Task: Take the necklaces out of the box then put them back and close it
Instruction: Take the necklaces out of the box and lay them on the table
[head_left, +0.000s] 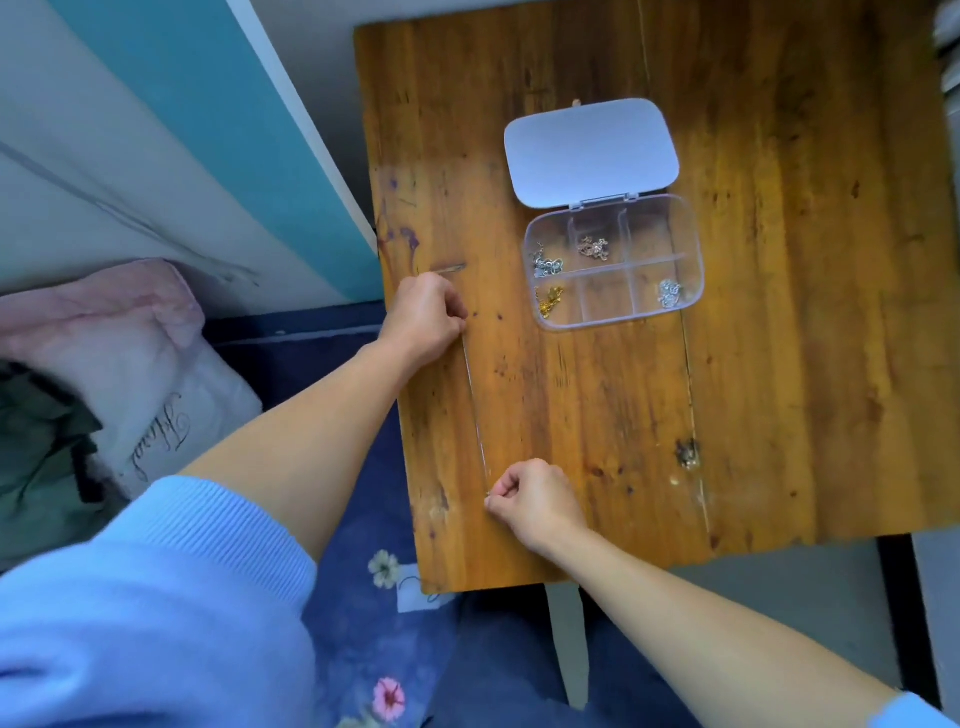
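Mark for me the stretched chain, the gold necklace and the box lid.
stretched chain (475, 410), head view, mid-length of the thin strand between the hands.
gold necklace (549, 301), head view, middle of the bundle in the near-left compartment.
box lid (591, 148), head view, centre of the open panel.

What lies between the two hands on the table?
In the head view, a thin silver necklace chain runs taut from the left hand to the right hand, over bare wooden table.

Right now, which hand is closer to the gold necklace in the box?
Left. The left hand is beside the box, left of the gold necklace. The right hand is farther, near the table's front edge.
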